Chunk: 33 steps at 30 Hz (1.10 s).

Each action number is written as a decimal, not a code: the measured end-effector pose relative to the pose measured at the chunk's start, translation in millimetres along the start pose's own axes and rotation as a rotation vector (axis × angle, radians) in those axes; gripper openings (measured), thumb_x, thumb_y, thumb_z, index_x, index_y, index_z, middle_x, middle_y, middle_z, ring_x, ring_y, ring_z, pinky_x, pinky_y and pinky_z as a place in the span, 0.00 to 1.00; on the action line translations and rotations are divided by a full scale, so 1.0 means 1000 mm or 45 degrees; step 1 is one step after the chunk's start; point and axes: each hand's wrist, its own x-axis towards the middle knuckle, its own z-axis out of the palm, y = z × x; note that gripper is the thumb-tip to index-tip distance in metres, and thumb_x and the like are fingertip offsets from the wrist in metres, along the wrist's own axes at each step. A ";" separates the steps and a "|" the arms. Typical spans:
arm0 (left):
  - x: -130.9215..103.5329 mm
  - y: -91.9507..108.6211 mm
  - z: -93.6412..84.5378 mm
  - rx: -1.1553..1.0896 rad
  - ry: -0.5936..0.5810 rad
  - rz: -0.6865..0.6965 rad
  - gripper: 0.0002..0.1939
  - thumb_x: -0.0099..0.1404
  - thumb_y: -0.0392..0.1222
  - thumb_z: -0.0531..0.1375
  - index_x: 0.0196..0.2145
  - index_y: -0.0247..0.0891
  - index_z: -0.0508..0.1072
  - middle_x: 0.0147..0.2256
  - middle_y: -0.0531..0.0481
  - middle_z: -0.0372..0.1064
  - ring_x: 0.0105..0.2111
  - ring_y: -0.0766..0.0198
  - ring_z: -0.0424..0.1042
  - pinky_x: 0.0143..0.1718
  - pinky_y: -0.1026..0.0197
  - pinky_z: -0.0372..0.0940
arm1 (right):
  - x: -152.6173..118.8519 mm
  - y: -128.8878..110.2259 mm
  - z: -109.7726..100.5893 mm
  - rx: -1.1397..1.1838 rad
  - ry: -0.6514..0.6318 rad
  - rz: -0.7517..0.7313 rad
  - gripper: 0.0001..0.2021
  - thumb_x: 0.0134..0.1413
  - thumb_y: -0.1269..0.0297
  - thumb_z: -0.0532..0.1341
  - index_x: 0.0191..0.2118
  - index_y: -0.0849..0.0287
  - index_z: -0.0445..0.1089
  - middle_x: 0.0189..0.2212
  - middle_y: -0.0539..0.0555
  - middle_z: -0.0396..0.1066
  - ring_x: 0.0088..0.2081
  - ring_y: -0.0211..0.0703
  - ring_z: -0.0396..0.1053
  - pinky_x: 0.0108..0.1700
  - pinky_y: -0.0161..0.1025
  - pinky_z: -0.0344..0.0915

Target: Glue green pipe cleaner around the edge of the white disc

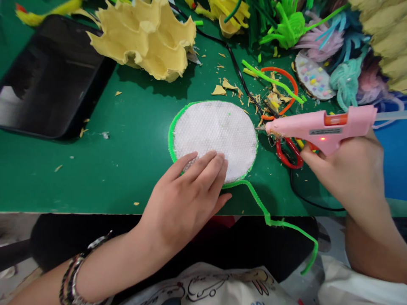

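A white, bumpy-textured oval disc [219, 131] lies on the green table. Bright green pipe cleaner [172, 137] runs along its left and lower rim, and a loose tail hangs over the table's front edge at the lower right. My left hand [190, 195] rests flat on the disc's lower left part, fingers stretched out. In my right hand [346, 165] is a pink glue gun [318, 127] with a lit orange light; its tip points left, right beside the disc's right edge.
A black phone [54, 80] lies at the left, a torn yellow egg carton [149, 38] behind the disc. Red-handled scissors [289, 156], a black cable, scraps and an orange pipe cleaner lie near the gun. Coloured pipe cleaner bundles [292, 27] fill the back right of the table [127, 178].
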 end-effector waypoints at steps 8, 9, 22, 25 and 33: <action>-0.002 0.001 0.003 -0.013 0.022 0.001 0.19 0.74 0.43 0.48 0.51 0.26 0.70 0.50 0.43 0.73 0.50 0.57 0.72 0.52 0.54 0.59 | 0.003 0.002 0.003 0.150 0.033 -0.053 0.12 0.43 0.64 0.51 0.21 0.51 0.42 0.19 0.48 0.45 0.23 0.38 0.49 0.26 0.38 0.51; -0.002 0.001 0.003 -0.015 0.021 0.003 0.19 0.74 0.43 0.47 0.51 0.26 0.70 0.49 0.43 0.73 0.50 0.57 0.72 0.52 0.54 0.59 | 0.004 0.002 0.003 0.166 0.030 -0.054 0.12 0.43 0.64 0.52 0.22 0.51 0.42 0.19 0.48 0.45 0.23 0.38 0.48 0.26 0.38 0.51; -0.002 0.003 0.004 0.003 0.014 -0.004 0.20 0.75 0.42 0.45 0.52 0.26 0.70 0.51 0.43 0.73 0.50 0.58 0.71 0.52 0.54 0.57 | 0.012 -0.002 0.008 0.285 0.022 -0.040 0.09 0.41 0.67 0.51 0.22 0.53 0.45 0.21 0.53 0.56 0.26 0.44 0.61 0.29 0.41 0.58; -0.002 0.002 0.004 0.005 0.000 0.001 0.21 0.75 0.43 0.45 0.52 0.27 0.70 0.51 0.43 0.73 0.51 0.58 0.71 0.53 0.54 0.57 | 0.015 -0.003 0.008 0.286 -0.013 -0.024 0.07 0.42 0.68 0.52 0.23 0.54 0.49 0.24 0.57 0.62 0.30 0.48 0.66 0.32 0.43 0.61; -0.001 0.002 0.002 0.020 -0.023 -0.015 0.22 0.75 0.44 0.43 0.53 0.27 0.69 0.52 0.44 0.72 0.52 0.59 0.70 0.54 0.54 0.57 | 0.023 -0.010 0.009 0.330 -0.056 0.072 0.02 0.42 0.70 0.54 0.26 0.58 0.61 0.32 0.60 0.68 0.32 0.48 0.69 0.37 0.45 0.64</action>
